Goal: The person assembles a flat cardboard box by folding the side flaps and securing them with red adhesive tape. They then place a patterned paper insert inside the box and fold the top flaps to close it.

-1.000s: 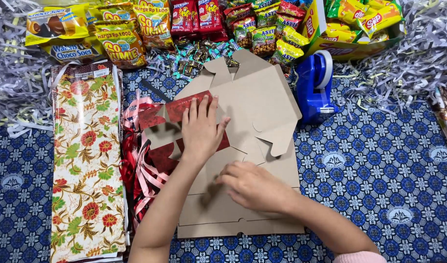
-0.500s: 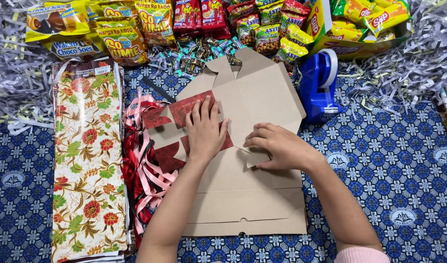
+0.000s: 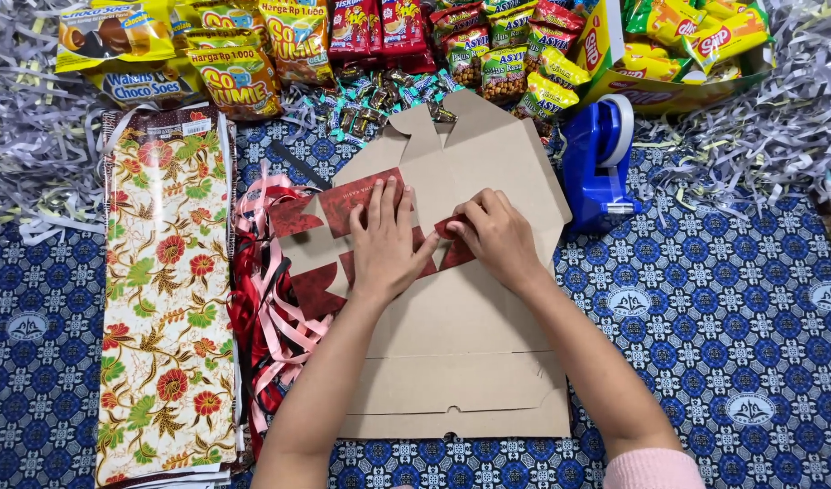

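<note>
Head view, only view. Landmark: the flat brown cardboard box blank point(image 3: 461, 362) lying on the blue patterned cloth point(image 3: 732, 299).

Change since a second ago: the right hand point(image 3: 497, 237) has travelled from the lower middle of the blank up to its centre, passing the right-hand fold line half a second ago. It now sits close beside the left hand point(image 3: 385, 243). The left hand has barely shifted. Both hands now work the same spot.

Left hand: palm down, fingers straight and held together, pressing flat on the red printed flaps point(image 3: 352, 204) at the blank's upper left. It clamps nothing; it only bears down.

Right hand: fingers curled, tips pinched on a small red flap edge point(image 3: 451, 249) near the blank's centre. How firm the pinch is I cannot tell.

The blank has slid slightly toward the top of the cloth and more of its lower panel is bare. Judgement: the work has moved from smoothing the lower panel to folding or tucking the red flaps.

Left of the blank: tangled red and pink ribbons point(image 3: 266, 299), then floral wrapping paper point(image 3: 166, 299). Right of its top corner: blue tape dispenser point(image 3: 601, 158). Above it: snack packets point(image 3: 388, 36).
</note>
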